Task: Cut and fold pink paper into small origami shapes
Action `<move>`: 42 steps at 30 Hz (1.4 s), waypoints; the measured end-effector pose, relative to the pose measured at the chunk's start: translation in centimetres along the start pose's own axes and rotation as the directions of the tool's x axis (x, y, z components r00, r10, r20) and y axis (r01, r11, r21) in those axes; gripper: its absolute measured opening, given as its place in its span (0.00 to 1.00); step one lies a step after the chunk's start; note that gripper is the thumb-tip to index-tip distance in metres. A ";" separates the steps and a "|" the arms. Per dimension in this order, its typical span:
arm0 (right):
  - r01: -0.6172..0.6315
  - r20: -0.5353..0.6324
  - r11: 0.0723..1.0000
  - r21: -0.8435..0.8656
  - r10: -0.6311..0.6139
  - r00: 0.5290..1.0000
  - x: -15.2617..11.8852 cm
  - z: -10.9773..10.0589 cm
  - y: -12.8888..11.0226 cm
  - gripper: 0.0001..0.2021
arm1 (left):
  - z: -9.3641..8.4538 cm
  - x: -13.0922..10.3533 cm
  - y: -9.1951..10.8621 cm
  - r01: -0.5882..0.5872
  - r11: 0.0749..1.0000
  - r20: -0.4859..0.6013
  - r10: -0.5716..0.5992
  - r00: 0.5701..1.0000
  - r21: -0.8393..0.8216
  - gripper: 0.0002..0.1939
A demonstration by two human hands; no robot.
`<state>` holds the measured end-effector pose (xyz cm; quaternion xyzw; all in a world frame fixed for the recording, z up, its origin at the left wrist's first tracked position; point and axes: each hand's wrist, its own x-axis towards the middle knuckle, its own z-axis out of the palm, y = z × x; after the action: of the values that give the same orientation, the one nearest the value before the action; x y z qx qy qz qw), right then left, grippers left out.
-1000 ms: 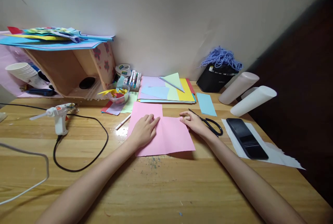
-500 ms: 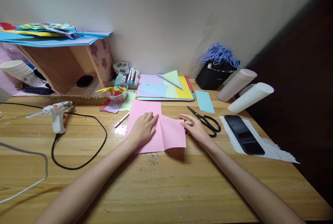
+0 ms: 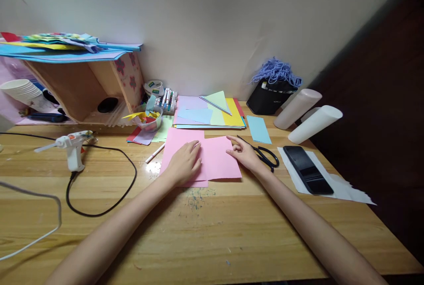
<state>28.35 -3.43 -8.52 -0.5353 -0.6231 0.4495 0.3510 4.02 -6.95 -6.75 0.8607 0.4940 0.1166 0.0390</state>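
Two overlapping pieces of pink paper lie in the middle of the table: a larger left sheet [image 3: 179, 137] and a right piece [image 3: 220, 161], whose left part passes under my left hand. My left hand [image 3: 183, 161] rests on the pink paper with fingers laid out, pressing near the overlap. At the right piece's upper right edge, my right hand [image 3: 245, 154] has its thumb on top and other fingers curled at the border, holding it. Black-handled scissors [image 3: 270, 157] lie just beyond my right hand, their blades partly hidden by it.
A glue gun [image 3: 74, 148] with a looping black cord stands at left. Behind are a paper-scrap bowl [image 3: 149, 121], markers [image 3: 168, 99] and stacked coloured paper [image 3: 236, 115]. A white marker [image 3: 155, 152] lies left of the pink paper. A phone [image 3: 306, 168] rests at right.
The right pink piece has swung upward and flattened, its lower edge now higher. My right hand has moved slightly up with it. My left hand stays on the paper.
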 end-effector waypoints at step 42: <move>0.102 -0.284 0.907 0.409 0.020 0.959 -4.5 1.8 -1.5 0.48 | 0.0 -0.3 2.5 0.160 0.637 0.050 -0.187 0.981 -0.754 0.23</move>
<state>27.03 -8.25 -7.54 -0.4923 -0.4670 0.4846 0.5521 5.99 -8.45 -6.29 0.7130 0.4817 0.3208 0.3958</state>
